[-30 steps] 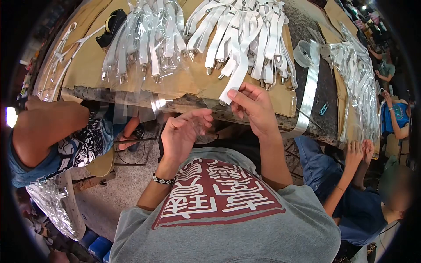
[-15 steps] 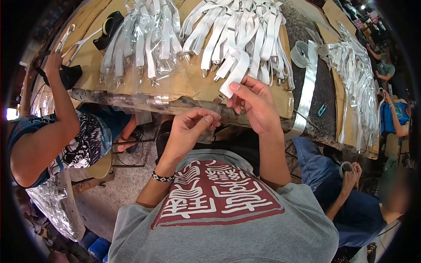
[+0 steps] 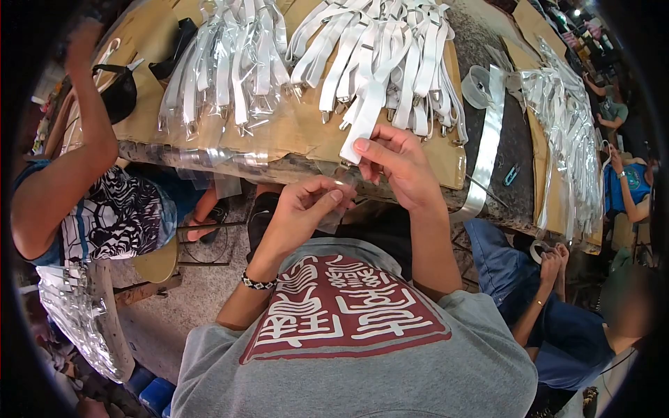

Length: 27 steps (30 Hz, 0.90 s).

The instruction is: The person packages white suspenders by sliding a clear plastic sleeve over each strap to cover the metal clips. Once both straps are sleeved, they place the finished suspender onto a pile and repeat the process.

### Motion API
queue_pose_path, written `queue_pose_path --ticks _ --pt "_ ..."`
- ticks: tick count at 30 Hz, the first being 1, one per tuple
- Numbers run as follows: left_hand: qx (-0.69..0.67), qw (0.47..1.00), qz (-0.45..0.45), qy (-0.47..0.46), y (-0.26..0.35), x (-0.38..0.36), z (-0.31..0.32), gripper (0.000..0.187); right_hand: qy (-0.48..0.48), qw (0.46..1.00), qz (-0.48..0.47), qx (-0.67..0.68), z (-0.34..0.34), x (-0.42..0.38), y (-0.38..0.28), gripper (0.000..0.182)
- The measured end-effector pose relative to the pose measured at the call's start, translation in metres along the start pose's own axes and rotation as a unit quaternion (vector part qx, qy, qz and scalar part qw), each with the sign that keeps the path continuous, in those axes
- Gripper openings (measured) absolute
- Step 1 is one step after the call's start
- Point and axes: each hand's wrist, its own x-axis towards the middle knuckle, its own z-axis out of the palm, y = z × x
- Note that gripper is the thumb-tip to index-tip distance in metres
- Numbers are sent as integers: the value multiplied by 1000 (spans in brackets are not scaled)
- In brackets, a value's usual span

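Observation:
My right hand [image 3: 405,171] pinches the lower end of a white suspender strap [image 3: 364,125], just above its metal clip [image 3: 345,164]. The strap runs up into a pile of white suspenders [image 3: 418,59] on the cardboard-covered table. Below and to the left, my left hand [image 3: 310,207] is closed on a clear plastic sleeve [image 3: 330,223], which hangs beneath its fingers. The sleeve's upper edge is close under the clip; whether they touch is hard to make out. Left of the pile lie suspenders in clear sleeves [image 3: 230,70].
A clear tape roll [image 3: 477,85], a shiny strip [image 3: 486,146] and a small teal cutter [image 3: 512,174] lie on the right. More wrapped suspenders [image 3: 568,139] hang beyond. A co-worker's arm [image 3: 94,132] reaches over the table at left; another person [image 3: 550,299] sits at right.
My right hand has brought the strap's clip down and left, nearer the sleeve in my left hand. The co-worker at left has raised an arm; the right-hand co-worker's hands have shifted slightly.

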Motion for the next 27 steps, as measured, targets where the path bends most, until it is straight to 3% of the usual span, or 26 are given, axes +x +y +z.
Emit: queue_pose_path --ticks 4,7,14,21,27 --pt "-87 995 -43 5 -1 0 -2 30 2 999 10 -33 -3 2 4 22" --pt "-112 993 -27 0 0 1 -2 32 3 998 15 -55 -3 0 4 23" --pt "-42 999 -21 1 3 1 2 26 0 991 33 -130 -4 -1 15 24" --pt "-50 999 -15 -5 6 3 -3 19 -14 994 88 -56 5 -6 24 23" --pt "-30 997 -68 6 2 -1 -12 22 78 992 99 28 7 16 39 22"
